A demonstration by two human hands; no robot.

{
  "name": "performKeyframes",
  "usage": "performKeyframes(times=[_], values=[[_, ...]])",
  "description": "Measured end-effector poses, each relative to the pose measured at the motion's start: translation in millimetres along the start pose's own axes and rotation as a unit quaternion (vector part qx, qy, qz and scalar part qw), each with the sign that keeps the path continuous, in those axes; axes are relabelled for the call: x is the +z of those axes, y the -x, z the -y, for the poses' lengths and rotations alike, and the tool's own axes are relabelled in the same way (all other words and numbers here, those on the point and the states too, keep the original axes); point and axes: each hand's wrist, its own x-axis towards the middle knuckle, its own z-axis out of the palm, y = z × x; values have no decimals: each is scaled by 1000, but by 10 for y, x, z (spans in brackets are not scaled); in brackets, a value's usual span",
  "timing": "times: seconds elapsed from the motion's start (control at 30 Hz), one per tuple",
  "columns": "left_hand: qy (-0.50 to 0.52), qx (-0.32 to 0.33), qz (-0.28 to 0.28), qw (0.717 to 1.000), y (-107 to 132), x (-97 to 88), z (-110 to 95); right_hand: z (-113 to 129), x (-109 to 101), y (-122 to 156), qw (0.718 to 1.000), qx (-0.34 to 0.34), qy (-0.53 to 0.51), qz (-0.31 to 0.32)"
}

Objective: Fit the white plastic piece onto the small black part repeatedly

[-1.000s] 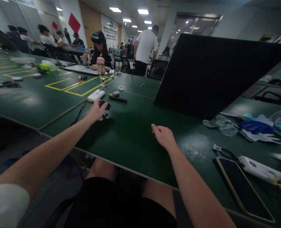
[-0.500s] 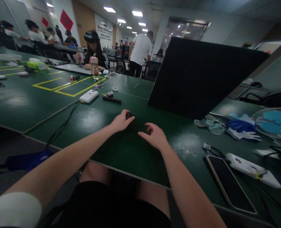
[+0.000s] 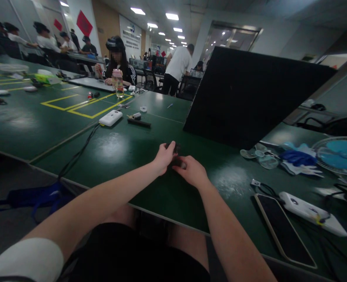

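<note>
Green and glossy, the worktop [image 3: 161, 196] spreads before us in a long room under bright ceiling lights [image 3: 172, 16]. Taking our two hands as the hub of the dial, we see a large black panel [image 3: 255, 96] leaning between one and two o'clock, and a person in a headset [image 3: 116, 62] sitting at eleven, behind a pink-lidded bottle [image 3: 118, 84]. Near ten o'clock lie a white box [image 3: 111, 118] with a black cable and, closer to us, a slim dark bar [image 3: 139, 123]. At three o'clock we have clear fan blades [image 3: 266, 159], then blue and white gloves [image 3: 299, 158], then a blue-bladed fan [image 3: 336, 154]; at four, a phone [image 3: 285, 229] beside a white device [image 3: 310, 213]. Right at the hub, just above the worktop, is a small dark object [image 3: 176, 149], blurred. Our left hand [image 3: 164, 157] pinches it, thumb on top and fingers behind. Our right hand [image 3: 193, 170] meets it from the four o'clock side, thumb and fingers curled about its near end; whether they press on it, we cannot tell.
</note>
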Motion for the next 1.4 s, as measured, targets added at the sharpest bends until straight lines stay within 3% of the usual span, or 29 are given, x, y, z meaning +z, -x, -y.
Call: performKeyframes(times=[0.1,0.23,0.43,0.63,0.73,0.87,1.13,1.27,1.4], values=[[-87,76,4,993,-18,-341,-62,21,-12,9,1000,7,16,2],[-226,204,-9,952,-53,-711,-205,67,-54,-5,999,39,30,24],[-316,295,-27,901,59,-729,-385,38,-73,-35,999,18,30,19],[-337,283,18,898,119,-715,-368,-16,-100,4,997,-17,-26,76],[-340,264,36,902,111,-726,-354,-16,-106,12,998,-22,-32,58],[-366,243,48,897,122,-727,-343,-21,-107,-3,1000,4,-14,7],[-403,240,68,880,150,-729,-331,-68,-160,-34,995,94,16,7],[-416,240,78,873,154,-736,-315,-108,-191,-31,991,129,2,36],[-441,252,82,858,152,-734,-287,-134,-178,-48,991,125,-36,20]])
